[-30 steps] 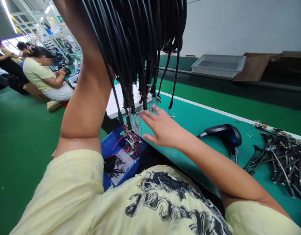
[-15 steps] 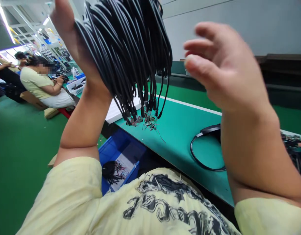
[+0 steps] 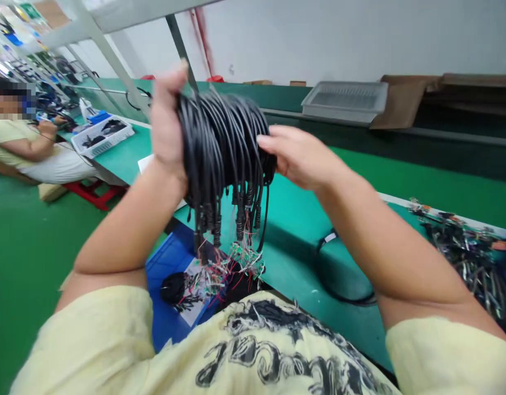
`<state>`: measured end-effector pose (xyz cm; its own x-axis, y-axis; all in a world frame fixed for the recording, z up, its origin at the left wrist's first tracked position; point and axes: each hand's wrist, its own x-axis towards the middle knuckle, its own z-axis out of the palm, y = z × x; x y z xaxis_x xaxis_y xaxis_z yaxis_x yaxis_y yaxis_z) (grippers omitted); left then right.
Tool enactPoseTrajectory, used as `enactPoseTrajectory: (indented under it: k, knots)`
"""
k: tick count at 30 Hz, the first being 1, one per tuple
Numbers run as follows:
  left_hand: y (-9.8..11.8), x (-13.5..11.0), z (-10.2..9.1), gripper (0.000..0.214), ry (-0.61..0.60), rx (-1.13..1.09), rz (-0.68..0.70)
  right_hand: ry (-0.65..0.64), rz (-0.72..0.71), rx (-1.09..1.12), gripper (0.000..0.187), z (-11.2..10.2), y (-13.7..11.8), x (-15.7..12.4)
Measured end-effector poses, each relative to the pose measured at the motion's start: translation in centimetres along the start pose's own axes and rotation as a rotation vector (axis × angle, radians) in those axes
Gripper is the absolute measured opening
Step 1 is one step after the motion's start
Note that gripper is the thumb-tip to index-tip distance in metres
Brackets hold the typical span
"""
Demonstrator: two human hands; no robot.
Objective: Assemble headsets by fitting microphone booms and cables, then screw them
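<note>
We hold a bundle of black cables (image 3: 222, 142) up near the middle of the head view, above the front edge of the teal bench (image 3: 290, 219). Our left hand (image 3: 166, 123) grips the bundle's upper left side, its fingers pressed together and curled around the cables, with the thumb pointing up. Our right hand (image 3: 300, 156) reaches in from the right, its fingers (image 3: 277, 145) almost together and nearly straight, their tips against the bundle's right side without pinching. Black connectors (image 3: 215, 227) hang in a ragged row below the bundle, and thin coloured wires (image 3: 236, 269) fan out from their ends. These wires hang past the bench edge, in line with a blue bin (image 3: 166, 258) below; we cannot tell whether they touch it. The bin holds a paper sheet (image 3: 191, 291) and a black coil (image 3: 173, 288). To the right, a stretch of teal bench lies between the bundle and a black cable loop (image 3: 343, 280), and a heap of cable parts (image 3: 462, 258) sits at the right edge of the frame. A grey tray (image 3: 343, 101) stands at the upper right, and a white tray (image 3: 102, 137) sits on the bench at the upper left. A seated co-worker (image 3: 18, 148) is at the left edge, beyond a wide strip of green floor (image 3: 43, 274).
</note>
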<state>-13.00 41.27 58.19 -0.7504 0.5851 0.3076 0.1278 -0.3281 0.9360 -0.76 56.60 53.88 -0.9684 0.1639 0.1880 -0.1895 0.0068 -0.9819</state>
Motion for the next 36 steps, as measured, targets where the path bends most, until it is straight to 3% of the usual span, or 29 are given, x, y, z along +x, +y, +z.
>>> enactPoseTrajectory:
  k: [2,4,7,10,13,15,18,21,24,27,29,31,34,36]
  knots:
    - [-10.6,6.3,-2.0,0.059,0.073,-0.185,-0.246,0.111,0.348,0.175,0.02,-3.3,8.9,8.1]
    - [-17.9,8.6,-2.8,0.053,0.185,-0.304,-0.566,0.196,0.541,0.182,0.022,-4.9,14.6,11.1]
    - [-24.1,9.2,-3.3,0.043,0.161,-0.333,-0.742,0.336,0.68,0.113,0.03,-6.1,19.7,11.3]
    - [-27.2,11.8,-4.5,0.044,0.124,-0.354,-0.811,0.468,0.707,0.011,0.037,-7.2,23.3,12.6]
    - [-28.5,15.4,-6.0,0.053,0.099,-0.354,-0.824,0.528,0.642,-0.125,0.038,-8.2,26.0,15.5]
    - [-28.7,16.6,-6.9,0.059,0.071,-0.276,-0.786,0.54,0.599,-0.242,0.038,-9.0,26.8,16.9]
    - [-28.3,15.1,-7.8,0.067,-0.03,0.052,-0.65,0.551,0.54,-0.46,0.04,-10.7,26.6,16.7]
    - [-27.1,11.2,-8.1,0.062,-0.132,0.499,-0.431,0.505,0.41,-0.687,0.058,-12.3,25.2,14.9]
    - [-25.8,7.7,-7.9,0.052,-0.156,0.854,-0.2,0.268,0.22,-0.875,0.068,-11.2,23.5,13.3]
    - [-24.7,6.0,-8.3,0.031,-0.09,1.06,-0.079,-0.055,0.104,-1.131,0.068,-6.8,21.9,11.7]
    - [-24.6,5.5,-9.3,0.03,0.024,1.143,-0.066,-0.101,0.126,-1.207,0.073,-3.9,20.4,10.2]
    - [-25.4,5.3,-10.5,0.033,0.052,1.29,-0.057,-0.136,0.116,-1.222,0.071,-2.8,18.1,8.0]
    - [-27.2,5.3,-11.8,0.042,-0.097,1.469,0.017,-0.233,-0.011,-1.22,0.06,-5.1,13.0,2.2]
    - [-27.3,4.9,-12.0,0.048,-0.175,1.495,0.058,-0.096,0.037,-1.237,0.055,-7.7,9.5,-3.7]
